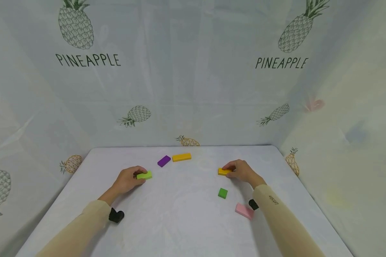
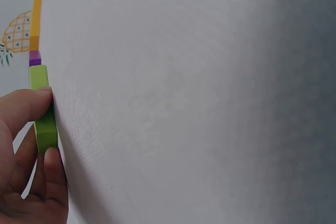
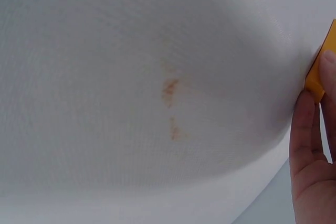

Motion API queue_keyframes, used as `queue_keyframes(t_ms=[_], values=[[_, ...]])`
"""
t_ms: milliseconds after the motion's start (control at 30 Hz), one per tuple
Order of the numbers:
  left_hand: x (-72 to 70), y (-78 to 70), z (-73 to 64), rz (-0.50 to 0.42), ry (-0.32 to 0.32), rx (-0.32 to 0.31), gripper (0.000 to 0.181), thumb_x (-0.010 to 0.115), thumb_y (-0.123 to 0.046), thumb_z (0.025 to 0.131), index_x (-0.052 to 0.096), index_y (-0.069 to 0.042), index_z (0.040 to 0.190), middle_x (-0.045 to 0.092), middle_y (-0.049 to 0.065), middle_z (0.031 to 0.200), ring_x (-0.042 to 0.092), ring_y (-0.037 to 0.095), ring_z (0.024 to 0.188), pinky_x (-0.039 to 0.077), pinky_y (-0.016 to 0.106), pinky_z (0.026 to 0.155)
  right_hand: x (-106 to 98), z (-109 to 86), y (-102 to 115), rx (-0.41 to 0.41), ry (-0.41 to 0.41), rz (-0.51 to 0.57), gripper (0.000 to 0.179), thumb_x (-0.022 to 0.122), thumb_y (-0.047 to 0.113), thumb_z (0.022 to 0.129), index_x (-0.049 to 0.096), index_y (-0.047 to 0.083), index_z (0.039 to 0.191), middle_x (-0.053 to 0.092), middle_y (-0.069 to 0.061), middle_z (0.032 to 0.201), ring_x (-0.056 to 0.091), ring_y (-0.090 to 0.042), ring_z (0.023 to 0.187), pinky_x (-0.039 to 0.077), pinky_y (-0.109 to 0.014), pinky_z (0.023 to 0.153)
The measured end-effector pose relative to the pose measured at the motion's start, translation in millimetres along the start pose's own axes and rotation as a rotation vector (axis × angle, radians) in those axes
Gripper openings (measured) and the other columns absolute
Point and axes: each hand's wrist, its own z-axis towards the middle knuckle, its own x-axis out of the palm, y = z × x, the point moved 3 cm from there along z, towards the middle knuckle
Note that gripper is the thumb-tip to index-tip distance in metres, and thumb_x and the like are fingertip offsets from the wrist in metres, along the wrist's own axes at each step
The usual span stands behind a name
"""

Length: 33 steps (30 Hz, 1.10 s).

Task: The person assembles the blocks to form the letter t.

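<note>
Plainly, the left hand (image 1: pixel 125 180) pinches a smooth, flat-sided lime block (image 1: pixel 144 175) between thumb and fingers, left of centre in the lower half of the head view. Right of centre, the right hand (image 1: pixel 243 171) pinches a crisp-edged yellow block (image 1: pixel 223 171). Just below mid-frame lie a slim yellow bar (image 1: pixel 181 157) and a slanted purple block (image 1: pixel 164 161). Lower right, a squarish green block (image 1: pixel 223 193) and an oblong pink block (image 1: pixel 244 211) rest on the pale, finely woven desk (image 1: pixel 180 214).

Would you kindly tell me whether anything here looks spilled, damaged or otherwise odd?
A reddish-brown mark stands out near the middle of the right wrist view, on otherwise pale cloth; it resembles a stain, cause unclear.
</note>
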Motion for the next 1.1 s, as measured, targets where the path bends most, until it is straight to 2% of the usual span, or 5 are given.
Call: queue_keyframes(t_ms=[200, 567, 800, 1100], values=[[0.4, -2.3, -0.7, -0.002, 0.008, -0.002, 0.027, 0.082, -0.012, 0.094, 0.075, -0.012, 0.120, 0.074, 0.007, 0.119, 0.064, 0.024, 0.104, 0.054, 0.042, 0.091, 1.8, 1.4, -2.4, -0.002, 0.003, -0.002, 0.027, 0.080, 0.007, 0.095, 0.080, 0.015, 0.121, 0.072, -0.005, 0.127, 0.063, -0.024, 0.113, 0.052, -0.048, 0.108], [5.4, -19.2, 1.0, -0.038, 0.023, 0.040, 0.027, 0.083, -0.013, 0.093, 0.076, -0.014, 0.120, 0.074, 0.006, 0.124, 0.066, 0.025, 0.113, 0.056, 0.044, 0.095, 2.9, 3.0, -2.7, 0.001, 0.000, -0.004, 0.028, 0.081, 0.007, 0.094, 0.080, 0.016, 0.120, 0.073, -0.003, 0.126, 0.063, -0.023, 0.113, 0.053, -0.048, 0.108], [12.4, -30.7, 4.4, -0.051, 0.029, 0.021, 0.028, 0.084, -0.014, 0.092, 0.077, -0.018, 0.119, 0.074, 0.002, 0.123, 0.065, 0.022, 0.112, 0.057, 0.041, 0.095, 1.5, 1.9, -1.7, 0.001, -0.003, -0.004, 0.027, 0.081, 0.007, 0.094, 0.080, 0.016, 0.120, 0.073, -0.004, 0.127, 0.063, -0.023, 0.113, 0.052, -0.048, 0.108], [25.1, -50.4, 9.3, -0.069, 0.054, 0.049, 0.028, 0.085, -0.013, 0.091, 0.077, -0.021, 0.116, 0.074, -0.002, 0.120, 0.065, 0.020, 0.111, 0.058, 0.039, 0.095, 0.0, 0.2, -0.5, -0.007, 0.001, -0.005, 0.028, 0.081, 0.007, 0.094, 0.079, 0.014, 0.121, 0.073, -0.005, 0.127, 0.062, -0.024, 0.113, 0.052, -0.048, 0.109]])
